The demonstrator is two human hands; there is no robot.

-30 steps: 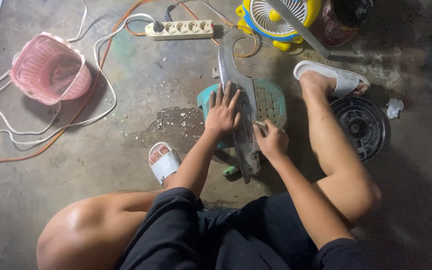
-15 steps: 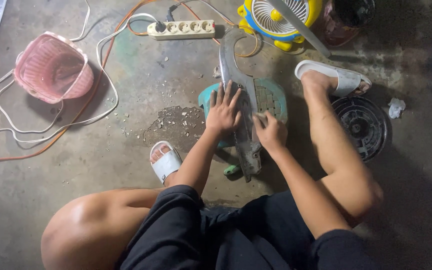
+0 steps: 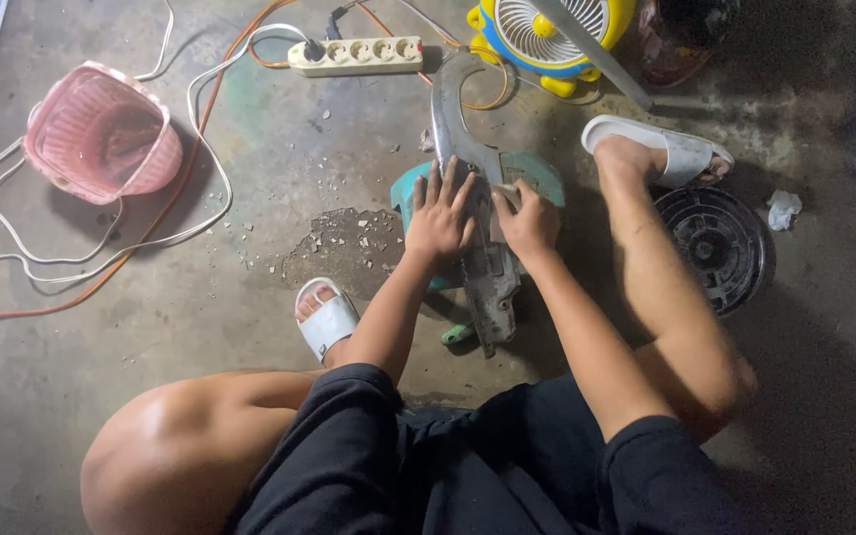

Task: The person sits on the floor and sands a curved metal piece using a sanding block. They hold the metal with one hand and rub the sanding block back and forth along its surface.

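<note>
A long curved grey metal part [image 3: 468, 149] lies on the concrete floor across a round teal fan base [image 3: 539, 173]. My left hand [image 3: 440, 213] presses flat on the metal part and the teal base, fingers spread. Just to its right, my right hand [image 3: 527, 220] is closed around a small pale object held against the metal part; what it is I cannot tell. A green-handled tool [image 3: 458, 334] lies on the floor under the lower end of the metal part.
A pink basket [image 3: 101, 134] sits at the far left among white and orange cables [image 3: 165, 223]. A white power strip [image 3: 357, 55] and a small yellow-blue fan [image 3: 547, 35] lie at the top. A black round grille [image 3: 715, 246] rests right. My sandalled feet flank the work.
My right hand has slid up along the metal part, closer to my left hand. The left hand stays pressed in place.
</note>
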